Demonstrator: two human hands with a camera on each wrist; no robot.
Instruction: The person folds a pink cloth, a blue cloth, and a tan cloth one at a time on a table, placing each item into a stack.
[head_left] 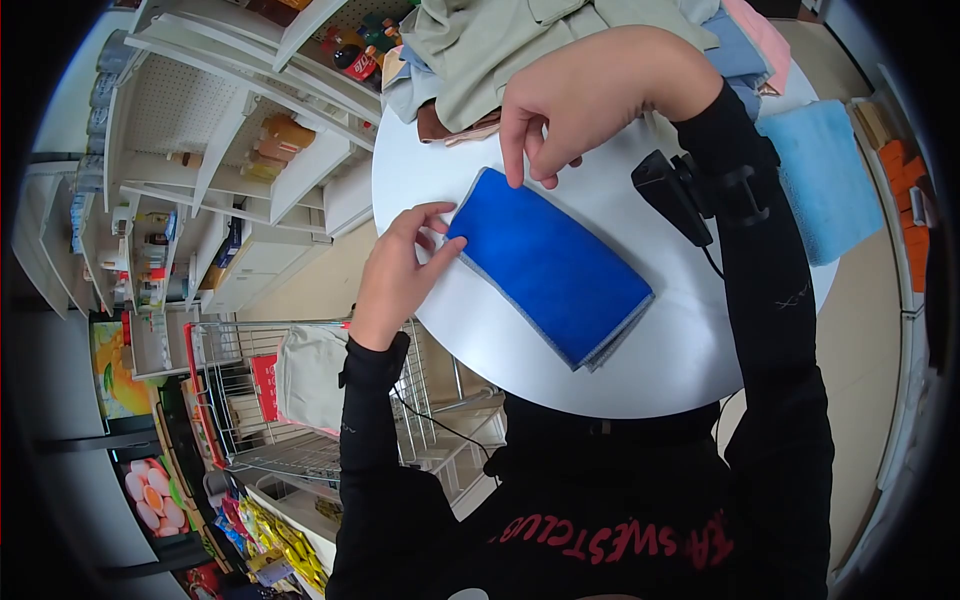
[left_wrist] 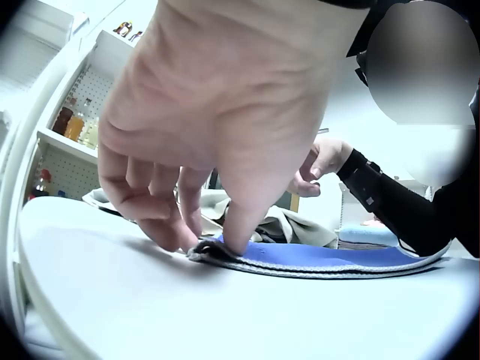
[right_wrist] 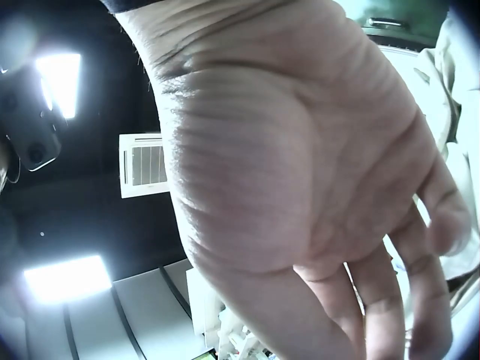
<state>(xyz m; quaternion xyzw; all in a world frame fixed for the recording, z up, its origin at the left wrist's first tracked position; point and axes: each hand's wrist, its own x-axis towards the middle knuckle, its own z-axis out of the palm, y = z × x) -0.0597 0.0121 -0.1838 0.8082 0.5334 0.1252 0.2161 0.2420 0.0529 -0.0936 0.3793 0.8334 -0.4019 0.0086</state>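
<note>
A folded blue cloth (head_left: 550,265) with grey stitched edging lies flat on the round white table (head_left: 690,345). At its near-left end, my left hand (head_left: 397,265) pinches the edge; the left wrist view shows the thumb (left_wrist: 238,225) on the top and the fingers (left_wrist: 174,229) against the end of the folded layers. My right hand (head_left: 605,100) hovers over the far end of the cloth, fingers loosely bent and pointing down. Nothing is held in it. In the right wrist view, the palm (right_wrist: 300,172) fills most of the picture.
Grey-green garments (head_left: 460,60) are heaped at the table's far side, with a pink one (head_left: 757,45) beside them. A light-blue towel (head_left: 825,180) lies at the right edge. A shopping cart (head_left: 215,400) stands left of the table, shelves (head_left: 170,105) beyond.
</note>
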